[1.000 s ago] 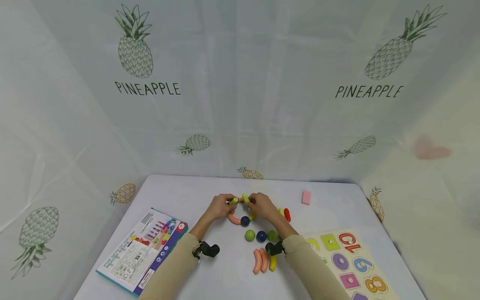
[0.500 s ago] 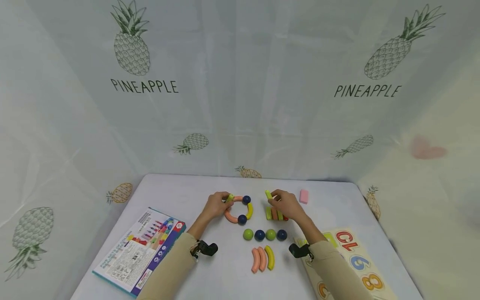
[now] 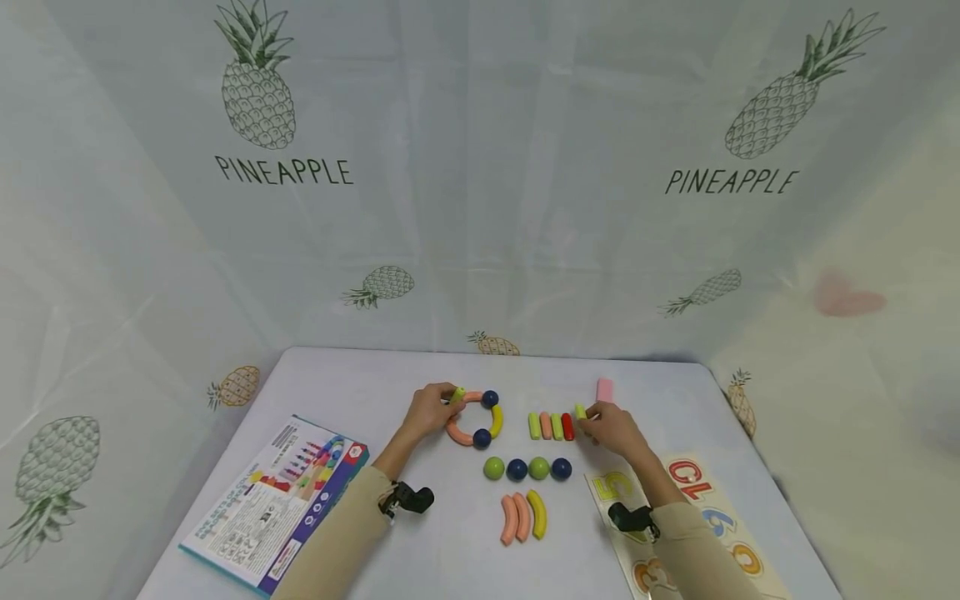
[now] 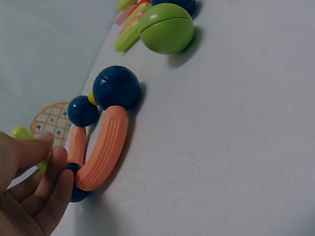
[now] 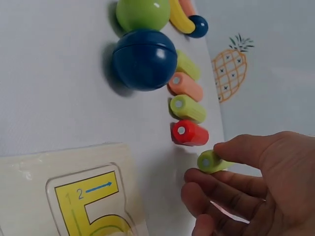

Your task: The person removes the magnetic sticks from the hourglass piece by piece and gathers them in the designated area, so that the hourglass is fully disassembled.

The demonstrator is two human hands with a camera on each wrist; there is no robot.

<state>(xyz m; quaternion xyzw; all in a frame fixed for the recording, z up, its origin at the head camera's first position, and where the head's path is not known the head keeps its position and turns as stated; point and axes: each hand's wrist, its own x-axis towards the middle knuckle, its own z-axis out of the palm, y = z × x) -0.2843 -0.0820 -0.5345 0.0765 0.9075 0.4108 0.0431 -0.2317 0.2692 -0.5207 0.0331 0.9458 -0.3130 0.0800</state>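
Shifted rightward, the right fingers (image 5: 224, 191) pinch a short lime rod (image 5: 210, 163), long axis running front to back, grey-dotted end nearer; left fingers (image 4: 58, 196) pinch a second lime rod (image 4: 21, 132).

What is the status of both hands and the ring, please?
Left hand: pinching light green stick at the ring. Right hand: pinching another light green stick, near the red stick. Pink block just beyond right hand.

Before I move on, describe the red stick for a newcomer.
On the white table, beyond four lined-up balls, lies a row of short sticks. The red stick ends it, nearest the right hand, and is the only red one among green and pink.
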